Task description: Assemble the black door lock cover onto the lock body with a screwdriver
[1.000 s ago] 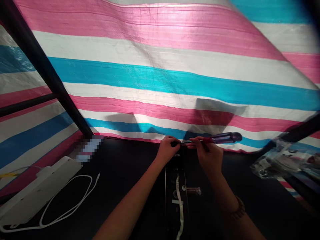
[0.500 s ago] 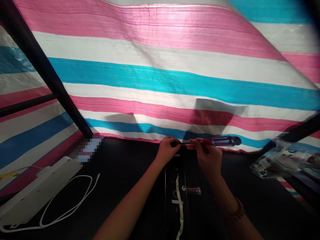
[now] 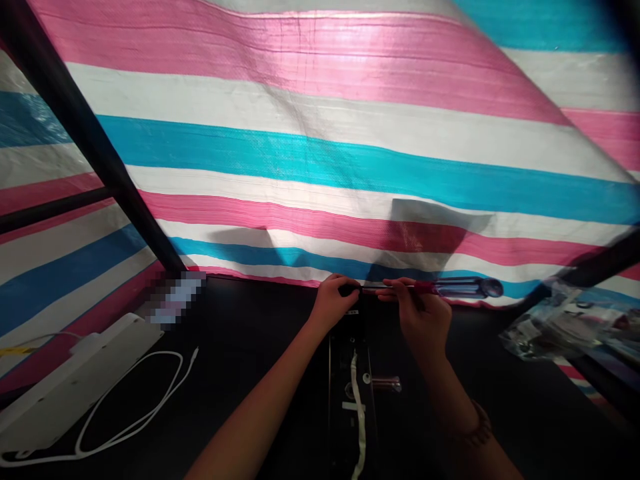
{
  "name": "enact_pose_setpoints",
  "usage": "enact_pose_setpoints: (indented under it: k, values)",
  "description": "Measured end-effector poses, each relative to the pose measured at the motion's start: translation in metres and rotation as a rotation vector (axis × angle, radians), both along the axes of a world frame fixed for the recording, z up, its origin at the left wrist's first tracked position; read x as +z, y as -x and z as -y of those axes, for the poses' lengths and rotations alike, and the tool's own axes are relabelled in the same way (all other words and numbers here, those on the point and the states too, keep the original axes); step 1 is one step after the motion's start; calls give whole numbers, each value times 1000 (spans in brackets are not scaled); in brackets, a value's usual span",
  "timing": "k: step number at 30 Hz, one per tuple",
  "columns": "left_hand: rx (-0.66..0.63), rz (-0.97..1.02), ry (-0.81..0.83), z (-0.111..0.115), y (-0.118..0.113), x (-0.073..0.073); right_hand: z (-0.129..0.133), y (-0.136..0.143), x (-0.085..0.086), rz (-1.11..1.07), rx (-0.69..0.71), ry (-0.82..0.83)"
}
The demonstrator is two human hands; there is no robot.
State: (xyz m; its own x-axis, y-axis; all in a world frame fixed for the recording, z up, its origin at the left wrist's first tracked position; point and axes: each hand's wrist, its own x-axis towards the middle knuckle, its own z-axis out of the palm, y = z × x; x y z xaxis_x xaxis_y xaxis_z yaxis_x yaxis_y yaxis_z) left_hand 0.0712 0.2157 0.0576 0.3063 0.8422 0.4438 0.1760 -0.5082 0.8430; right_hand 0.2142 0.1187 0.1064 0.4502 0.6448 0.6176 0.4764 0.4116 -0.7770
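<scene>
Clasped in my right hand (image 3: 425, 320), the screwdriver (image 3: 463, 287) lies right of the black device (image 3: 344, 420), aimed at its far end, where my left hand (image 3: 333, 303) curls, hold unclear; I judge this screw-work, next needing steady alignment.

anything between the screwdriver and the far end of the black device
Nothing visible: the right hand holds the screwdriver, which points toward the left hand at the far end of the black device. Contact is too dark to tell.
</scene>
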Motion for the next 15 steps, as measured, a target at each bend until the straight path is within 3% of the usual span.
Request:
enact_pose_setpoints:
  k: [15]
  values:
    - [-19, 16, -6, -1, -1, -3, 3, 1, 4, -73, 11, 11]
